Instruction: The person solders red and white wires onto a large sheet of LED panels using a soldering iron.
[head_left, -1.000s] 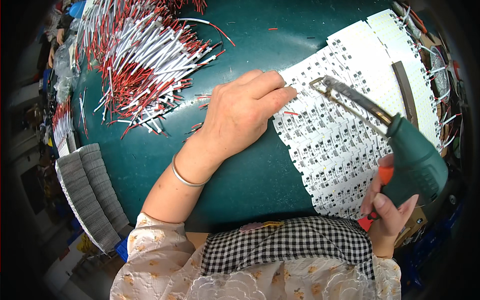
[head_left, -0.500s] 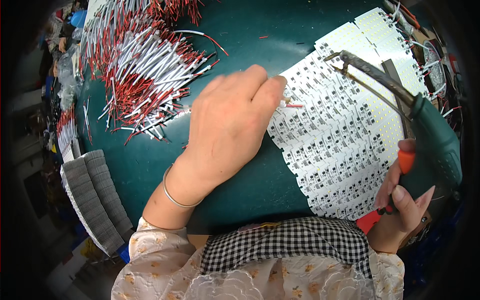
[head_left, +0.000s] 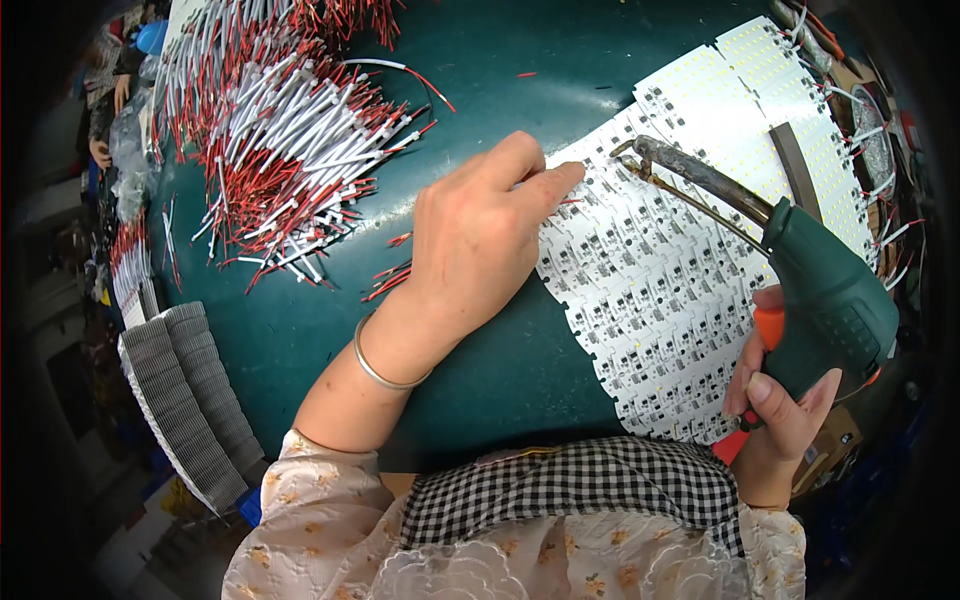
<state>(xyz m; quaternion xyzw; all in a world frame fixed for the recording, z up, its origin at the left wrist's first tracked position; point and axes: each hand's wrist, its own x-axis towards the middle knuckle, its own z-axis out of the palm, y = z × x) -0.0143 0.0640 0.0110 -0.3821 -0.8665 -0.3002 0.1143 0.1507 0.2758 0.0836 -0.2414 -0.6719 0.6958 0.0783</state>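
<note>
Nearest, below both sets of fingers, a black-and-white checked cloth (head_left: 570, 485) spans the person's front. Right hand (head_left: 783, 408): fingers clamped around the grip of a green soldering gun (head_left: 835, 300), with its orange trigger (head_left: 769, 326) beside them. A metal bangle (head_left: 381, 371) encircles the wrist behind the left fingers. Left of those fingers and nearer the person stands a ribbed grey stack (head_left: 178, 392). Left hand (head_left: 470, 232): fingers bent and close together over the left edge of the white circuit boards (head_left: 650, 275). A short red wire end (head_left: 570, 201) shows just beneath the index finger; whether the fingers grip it cannot be told. The boards extend rightward from these fingers across the green counter (head_left: 490, 400). The gun's tip is near the left index fingertip, on its right, apart from it; contact with the boards cannot be told. Well right of the left fingers, a dark strip (head_left: 797, 172) lies across the boards. Left of the left fingers and reaching farther out is a large heap of white and red wires (head_left: 300, 130). Beyond the fingertips, a small red scrap (head_left: 527, 74) rests on the counter
</note>
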